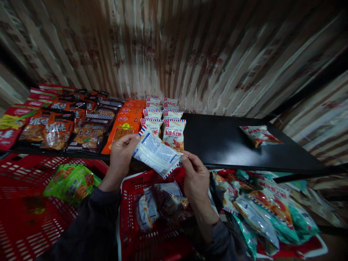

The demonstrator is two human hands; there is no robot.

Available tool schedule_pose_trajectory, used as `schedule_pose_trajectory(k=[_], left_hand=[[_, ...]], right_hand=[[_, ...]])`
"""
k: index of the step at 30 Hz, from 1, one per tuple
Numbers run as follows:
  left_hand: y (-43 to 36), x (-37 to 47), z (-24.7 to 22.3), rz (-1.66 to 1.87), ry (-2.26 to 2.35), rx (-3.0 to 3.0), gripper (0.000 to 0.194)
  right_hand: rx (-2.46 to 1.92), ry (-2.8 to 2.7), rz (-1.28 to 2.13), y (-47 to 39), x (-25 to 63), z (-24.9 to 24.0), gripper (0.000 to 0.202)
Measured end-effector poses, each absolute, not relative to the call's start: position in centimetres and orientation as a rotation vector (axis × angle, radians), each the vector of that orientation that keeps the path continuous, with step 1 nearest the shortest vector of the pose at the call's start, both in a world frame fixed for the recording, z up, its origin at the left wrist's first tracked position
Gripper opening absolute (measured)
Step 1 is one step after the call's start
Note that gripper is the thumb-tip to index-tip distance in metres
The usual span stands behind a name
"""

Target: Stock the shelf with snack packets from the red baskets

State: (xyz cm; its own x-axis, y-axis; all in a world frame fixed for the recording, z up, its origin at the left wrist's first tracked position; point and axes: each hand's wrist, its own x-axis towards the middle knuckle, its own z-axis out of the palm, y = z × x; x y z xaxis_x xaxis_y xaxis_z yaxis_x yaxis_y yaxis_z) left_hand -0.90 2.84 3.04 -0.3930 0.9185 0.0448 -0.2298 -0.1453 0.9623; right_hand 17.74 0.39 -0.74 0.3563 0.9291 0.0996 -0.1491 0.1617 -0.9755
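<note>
Between my two hands a white snack bag (157,154) is stretched out at a tilt, its printed back side facing me. My left hand (123,154) pinches its upper left corner, by the striped edge. At its lower right end my right hand (196,177) grips the other corner. Right behind it, rows of upright white snack bags (174,131) with striped tops stand on the black shelf (217,139). Below it, a red basket (127,217) holds several more snack bags (160,203), partly in shadow.
Orange bags (126,119) and dark snack packs (88,132) line the shelf's left. One white bag (261,135) lies at its right. A red basket (27,224) with green packs (72,183) is at left; another, heaped with white and teal bags (269,206), at right.
</note>
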Motion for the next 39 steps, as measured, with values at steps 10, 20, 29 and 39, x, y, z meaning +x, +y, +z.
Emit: schedule_pose_trajectory(k=[10, 20, 29, 39], left_hand=[[2.8, -0.1, 3.1, 1.722, 1.277, 0.806, 0.021], [3.1, -0.5, 2.9, 1.79, 1.279, 0.688, 0.02], [3.1, -1.0, 3.4, 1.722, 1.131, 0.705, 0.025], [3.0, 0.2, 3.1, 1.644, 0.978, 0.716, 0.028]], right_hand=[[-1.093, -0.865, 0.931, 0.3, 17.8, -0.8, 0.025], [-1.063, -1.064, 1.339, 0.1, 17.3, -0.5, 0.027], [-1.088, -1.075, 1.298, 0.0, 17.1, -0.5, 0.031], [-1.08, -0.854, 1.33, -0.2, 16.9, -0.2, 0.035]])
